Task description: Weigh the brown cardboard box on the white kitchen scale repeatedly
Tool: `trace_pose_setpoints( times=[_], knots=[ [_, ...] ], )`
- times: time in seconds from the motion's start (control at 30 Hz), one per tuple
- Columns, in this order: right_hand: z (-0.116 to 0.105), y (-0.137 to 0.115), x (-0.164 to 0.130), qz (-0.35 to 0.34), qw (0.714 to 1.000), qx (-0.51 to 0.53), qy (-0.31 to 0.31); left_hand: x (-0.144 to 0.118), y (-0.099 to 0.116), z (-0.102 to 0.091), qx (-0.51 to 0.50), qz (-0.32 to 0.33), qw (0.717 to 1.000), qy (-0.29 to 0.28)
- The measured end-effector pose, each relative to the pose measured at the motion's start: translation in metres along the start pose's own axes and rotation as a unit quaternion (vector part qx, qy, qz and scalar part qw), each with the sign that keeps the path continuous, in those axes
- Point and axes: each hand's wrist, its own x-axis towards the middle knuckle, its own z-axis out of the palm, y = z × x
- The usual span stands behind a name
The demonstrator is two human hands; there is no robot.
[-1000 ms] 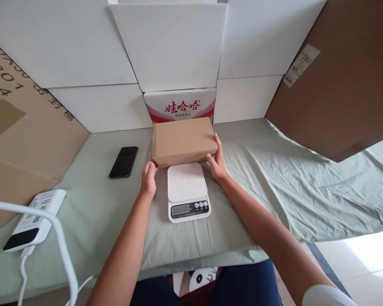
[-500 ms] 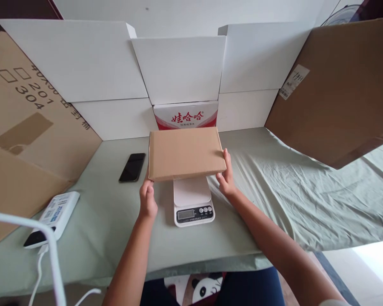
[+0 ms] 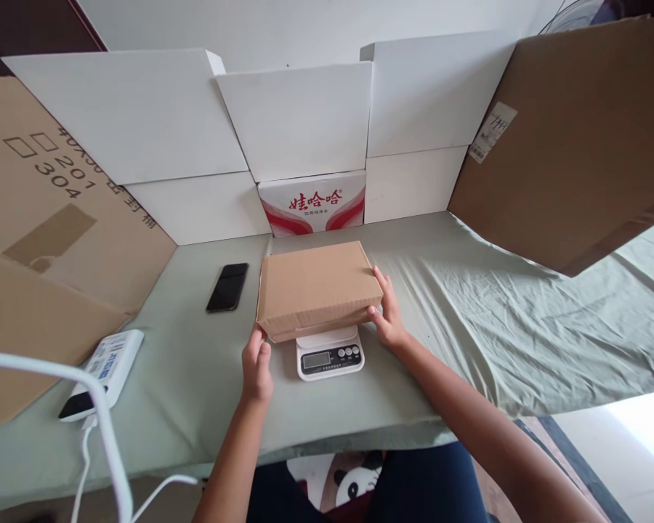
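Observation:
A closed brown cardboard box (image 3: 319, 287) is held between my two hands, over the white kitchen scale (image 3: 330, 356). My left hand (image 3: 258, 367) grips its near left corner, with the fingers partly hidden under it. At the right end, my right hand (image 3: 386, 311) has its thumb on the near side and its fingers along the end. The box hides most of the scale's platform; I cannot tell whether it touches it. The scale's display and buttons face me, and no digits can be made out.
A black phone (image 3: 227, 288) lies left of the box. Farther left are a white power strip (image 3: 102, 374) and a white cable (image 3: 101, 407). Large cartons (image 3: 567, 145) flank the green cloth (image 3: 469, 312). White boxes and a red-and-white printed carton (image 3: 313, 203) line the back.
The cardboard box has come down and nearer to me over the scale, covering more of its platform. Both hands have moved with it. The view has shifted slightly.

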Motion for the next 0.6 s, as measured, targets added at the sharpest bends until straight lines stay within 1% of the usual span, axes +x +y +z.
trace_pose_setpoints(
  times=[0.1,0.23,0.4,0.6],
  knots=[
    [-0.0009,-0.0010,-0.0009,-0.004,1.000,0.000,-0.001,-0.0010,0.0008,0.0005,0.008,0.016,1.000,0.016],
    [-0.0007,-0.0011,-0.0005,-0.009,1.000,-0.006,0.006,-0.0005,0.0013,0.0011,0.015,0.018,0.999,0.022],
    [-0.0009,0.0017,-0.0013,-0.028,0.999,-0.011,0.016,0.0001,0.0016,0.0016,0.003,0.013,1.000,0.016],
    [-0.0017,0.0020,-0.0021,-0.035,0.999,-0.009,0.018,-0.0018,0.0019,0.0006,0.000,0.017,1.000,0.009]
  ],
)
